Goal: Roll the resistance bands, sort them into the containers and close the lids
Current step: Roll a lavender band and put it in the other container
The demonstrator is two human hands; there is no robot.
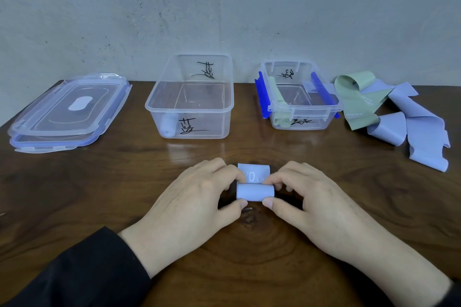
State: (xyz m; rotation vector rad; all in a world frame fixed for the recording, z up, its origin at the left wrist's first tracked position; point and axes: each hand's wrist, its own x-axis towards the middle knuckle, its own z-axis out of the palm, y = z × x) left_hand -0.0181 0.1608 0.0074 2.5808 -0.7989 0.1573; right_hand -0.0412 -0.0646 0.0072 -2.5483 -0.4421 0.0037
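Your left hand (199, 197) and right hand (304, 197) pinch the ends of a nearly rolled lavender rubber resistance band (255, 191) on the dark wooden table (99, 194). Beyond stand a large clear plastic container (190, 99), a smaller blue-latched container (299, 97), stacked lids (67, 112) and loose bands (399, 117).

"0 LB" on lavender band (254, 177)

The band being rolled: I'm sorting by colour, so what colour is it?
Light purple-blue band, with white print on its flat end; the head view shows it.
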